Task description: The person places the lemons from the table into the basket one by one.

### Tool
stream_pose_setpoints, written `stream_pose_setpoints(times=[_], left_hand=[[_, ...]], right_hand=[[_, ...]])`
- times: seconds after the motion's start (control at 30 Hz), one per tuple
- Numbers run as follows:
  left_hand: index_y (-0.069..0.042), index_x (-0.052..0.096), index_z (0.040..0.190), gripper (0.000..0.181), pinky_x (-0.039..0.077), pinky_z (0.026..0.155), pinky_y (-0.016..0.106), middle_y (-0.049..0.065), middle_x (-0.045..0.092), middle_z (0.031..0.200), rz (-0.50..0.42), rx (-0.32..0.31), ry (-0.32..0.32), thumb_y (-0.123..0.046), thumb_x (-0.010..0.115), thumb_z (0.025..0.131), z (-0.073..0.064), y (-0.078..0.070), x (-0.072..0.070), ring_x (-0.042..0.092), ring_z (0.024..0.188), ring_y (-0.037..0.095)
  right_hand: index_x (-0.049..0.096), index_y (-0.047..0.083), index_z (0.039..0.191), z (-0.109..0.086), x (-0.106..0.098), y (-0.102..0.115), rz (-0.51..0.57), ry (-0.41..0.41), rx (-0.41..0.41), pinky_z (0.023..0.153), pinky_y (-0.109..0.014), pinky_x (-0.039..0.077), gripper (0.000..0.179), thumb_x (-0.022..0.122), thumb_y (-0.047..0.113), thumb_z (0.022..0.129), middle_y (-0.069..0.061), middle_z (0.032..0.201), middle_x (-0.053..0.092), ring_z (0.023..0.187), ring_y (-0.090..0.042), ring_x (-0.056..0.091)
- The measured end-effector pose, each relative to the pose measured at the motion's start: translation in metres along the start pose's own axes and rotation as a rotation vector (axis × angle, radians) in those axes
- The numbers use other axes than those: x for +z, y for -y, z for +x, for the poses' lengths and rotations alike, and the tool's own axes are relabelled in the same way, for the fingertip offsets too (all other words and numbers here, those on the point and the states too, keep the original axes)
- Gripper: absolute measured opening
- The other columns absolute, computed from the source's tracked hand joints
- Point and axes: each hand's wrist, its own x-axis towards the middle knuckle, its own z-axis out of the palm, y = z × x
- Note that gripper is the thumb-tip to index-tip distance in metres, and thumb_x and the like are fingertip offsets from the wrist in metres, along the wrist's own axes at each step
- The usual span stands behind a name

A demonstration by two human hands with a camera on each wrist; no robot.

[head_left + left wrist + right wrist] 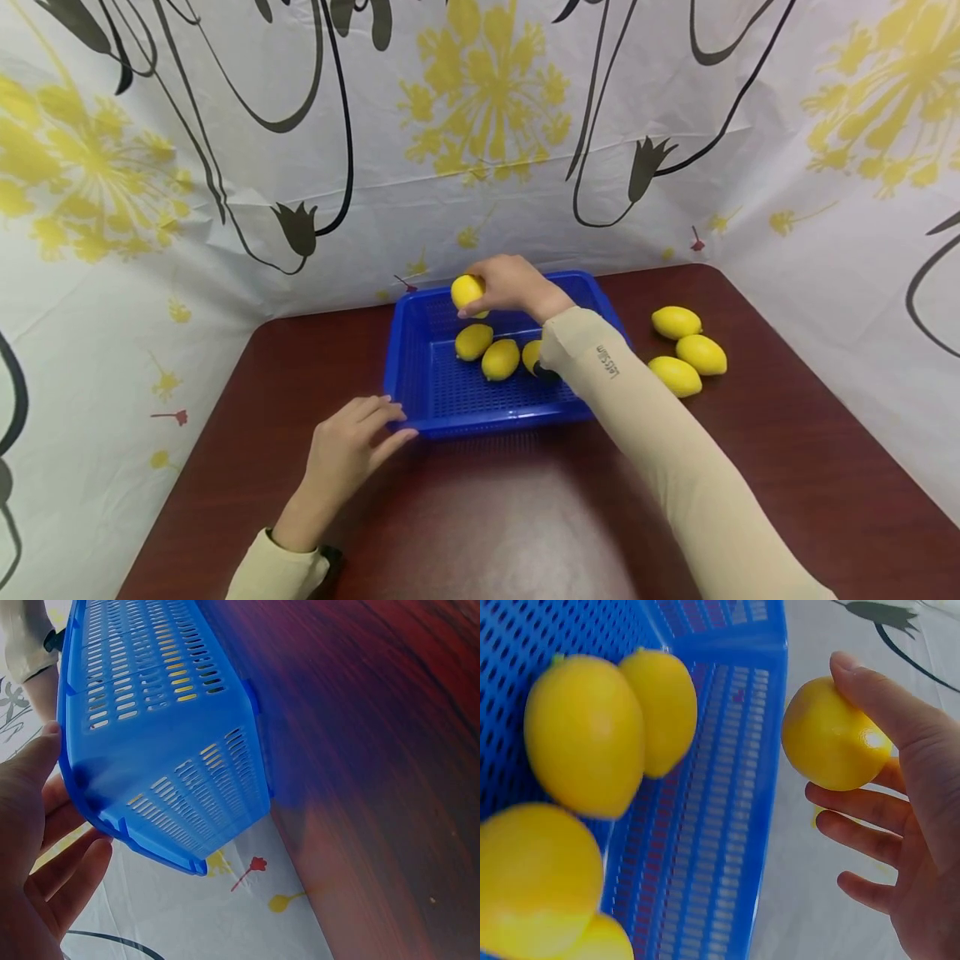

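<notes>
Seeming light and firm, best held at its middle, the raised lemon [467, 292] at the basket's [480, 424] eleven o'clock is pinched by the right hand [514, 285], the eight-o'clock corner being touched by the left hand [347, 437], fingers extended.

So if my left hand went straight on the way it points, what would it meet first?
Probably the blue basket, at its near left corner. Your left hand seems to be touching the rim there, though depth is hard to judge.
</notes>
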Motion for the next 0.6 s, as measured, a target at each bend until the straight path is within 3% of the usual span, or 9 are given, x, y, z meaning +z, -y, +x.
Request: stream_pose_setpoints(times=[0.23, 0.43, 0.6], left_hand=[[-0.017, 0.074, 0.092, 0.04, 0.062, 0.074, 0.036, 0.001, 0.076, 0.095, -0.002, 0.02, -0.024, -0.056, 0.066, 0.087, 0.0, 0.001, 0.001, 0.072, 0.093, 0.017], [-0.017, 0.074, 0.093, 0.031, 0.062, 0.075, 0.036, 0.0, 0.076, 0.096, 0.004, 0.004, -0.002, -0.042, 0.082, 0.076, -0.001, 0.002, 0.002, 0.072, 0.094, 0.016], [-0.018, 0.074, 0.094, 0.031, 0.062, 0.076, 0.035, -0.001, 0.075, 0.097, 0.002, -0.006, 0.009, -0.04, 0.083, 0.075, -0.001, 0.003, 0.001, 0.072, 0.096, 0.016]], right_hand=[[0.065, 0.019, 0.127, 0.014, 0.022, 0.02, -0.109, 0.042, -0.001, 0.099, -0.049, 0.044, 0.065, 0.073, 0.063, 0.079, -0.002, 0.12, 0.065, 0.111, -0.026, 0.052], [0.07, 0.019, 0.114, 0.019, 0.036, 0.034, -0.226, 0.11, -0.008, 0.105, -0.049, 0.04, 0.058, 0.073, 0.064, 0.078, -0.004, 0.121, 0.062, 0.114, -0.026, 0.049], [0.071, 0.019, 0.109, 0.022, 0.045, 0.041, -0.268, 0.14, -0.024, 0.1, -0.045, 0.04, 0.054, 0.073, 0.063, 0.078, -0.004, 0.122, 0.062, 0.112, -0.025, 0.048]])
